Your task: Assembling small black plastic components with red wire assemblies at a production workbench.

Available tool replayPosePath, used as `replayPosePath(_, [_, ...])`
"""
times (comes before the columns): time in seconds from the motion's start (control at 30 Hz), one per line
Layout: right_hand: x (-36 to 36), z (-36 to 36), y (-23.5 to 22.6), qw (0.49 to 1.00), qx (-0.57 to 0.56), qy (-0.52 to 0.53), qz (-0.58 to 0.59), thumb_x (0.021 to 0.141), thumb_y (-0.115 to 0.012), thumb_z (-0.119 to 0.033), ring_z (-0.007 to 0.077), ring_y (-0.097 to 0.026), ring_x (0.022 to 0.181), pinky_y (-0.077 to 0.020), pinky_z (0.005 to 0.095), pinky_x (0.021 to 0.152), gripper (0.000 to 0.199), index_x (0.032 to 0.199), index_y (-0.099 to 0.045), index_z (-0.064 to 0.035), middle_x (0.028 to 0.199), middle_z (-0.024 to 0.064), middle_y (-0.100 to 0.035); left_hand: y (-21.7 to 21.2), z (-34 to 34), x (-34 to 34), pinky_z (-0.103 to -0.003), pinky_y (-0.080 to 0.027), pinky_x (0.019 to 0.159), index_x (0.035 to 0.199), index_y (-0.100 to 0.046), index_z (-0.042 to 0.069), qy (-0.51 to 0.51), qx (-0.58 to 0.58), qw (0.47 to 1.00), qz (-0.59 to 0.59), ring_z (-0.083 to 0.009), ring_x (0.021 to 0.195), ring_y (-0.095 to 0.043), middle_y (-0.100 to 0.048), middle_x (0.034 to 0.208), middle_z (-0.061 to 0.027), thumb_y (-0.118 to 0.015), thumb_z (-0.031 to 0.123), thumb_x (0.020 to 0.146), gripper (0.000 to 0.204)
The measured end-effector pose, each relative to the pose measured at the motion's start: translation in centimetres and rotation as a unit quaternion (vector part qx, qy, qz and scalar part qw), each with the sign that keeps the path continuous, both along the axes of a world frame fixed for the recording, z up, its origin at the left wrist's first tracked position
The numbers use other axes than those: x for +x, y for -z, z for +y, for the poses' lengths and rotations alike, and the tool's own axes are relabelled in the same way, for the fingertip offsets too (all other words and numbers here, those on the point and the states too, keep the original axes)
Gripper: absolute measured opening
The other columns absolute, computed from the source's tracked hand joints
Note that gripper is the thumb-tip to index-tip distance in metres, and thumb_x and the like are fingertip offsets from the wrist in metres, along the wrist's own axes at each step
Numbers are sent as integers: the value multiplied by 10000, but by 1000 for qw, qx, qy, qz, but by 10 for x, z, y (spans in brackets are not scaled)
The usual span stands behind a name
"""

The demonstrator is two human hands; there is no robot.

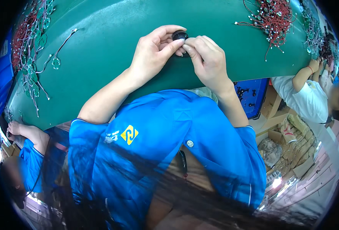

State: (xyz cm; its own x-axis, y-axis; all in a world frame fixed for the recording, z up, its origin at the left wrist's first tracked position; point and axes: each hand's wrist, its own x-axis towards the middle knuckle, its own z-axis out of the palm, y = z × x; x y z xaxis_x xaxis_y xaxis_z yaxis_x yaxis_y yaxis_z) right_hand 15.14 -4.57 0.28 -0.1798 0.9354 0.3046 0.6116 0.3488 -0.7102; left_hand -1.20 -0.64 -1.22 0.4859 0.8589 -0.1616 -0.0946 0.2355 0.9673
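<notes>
Gripping round black part (180, 35) with left hand (153, 50) above green table (108, 50). With right hand (210, 57), pressing fingertips together at part; cannot tell around what.

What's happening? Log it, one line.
left hand: holds round black piece | right hand: at same piece | surface: green tabletop | upper right: red-wire bundle

Black round part (180, 35) partly hidden by the hands (151, 51) — red wires (274, 19) cut off at the top edge
</notes>
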Motion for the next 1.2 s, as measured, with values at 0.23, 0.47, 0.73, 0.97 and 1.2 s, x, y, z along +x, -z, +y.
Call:
replayPosePath(0.23, [-9, -6, -5, 999, -25, 47, 1, 837, -634, -69, 172, -541, 675, -443, 270, 610, 78, 905, -602, -48, 798, 32, -597, 0, 1, -2, -181, -518, 632, 1162, -565, -6, -21, 48, 999, 6, -103, 698, -615, -644, 900, -95, -586, 17, 901, 264])
replayPosePath(0.47, [-7, -3, 0, 993, 71, 85, -47, 847, -654, -114, 167, -564, 678, -459, 270, 617, 178, 1004, -608, -44, 819, 47, -606, -8, 5, -3, -169, -486, 585, 1139, -563, -1, -25, 8, 999, -20, -97, 664, -591, -631, 869, -93, -571, 7, 898, 242])
replayPosePath(0.73, [36, -29, -21, 976, -127, 118, 132, 853, -634, -81, 144, -540, 615, -440, 262, 566, 359, 1204, -575, -41, 781, 36, -594, -11, 12, 33, -191, -481, 603, 1135, -574, 2, 21, 83, 996, -31, -92, 679, -566, -625, 899, -73, -582, 23, 899, 238])
replayPosePath(0.97, [152, -103, -101, 862, -440, 189, -170, 869, -607, -102, 181, -579, 710, -450, 269, 655, 350, 1218, -584, -107, 878, 48, -639, 28, 122, 60, -215, -472, 608, 1104, -583, 19, 16, 275, 957, 96, -114, 664, -549, -597, 850, -57, -590, 5, 864, 240])
replayPosePath(1.2, [184, -119, -86, 854, -254, 389, -235, 864, -618, -134, 163, -604, 867, -470, 285, 730, 310, 1173, -613, -114, 1021, 28, -647, 48, 190, 62, -256, -464, 667, 1079, -595, 39, 22, 325, 924, 203, -170, 729, -540, -573, 897, -75, -595, 1, 835, 247])
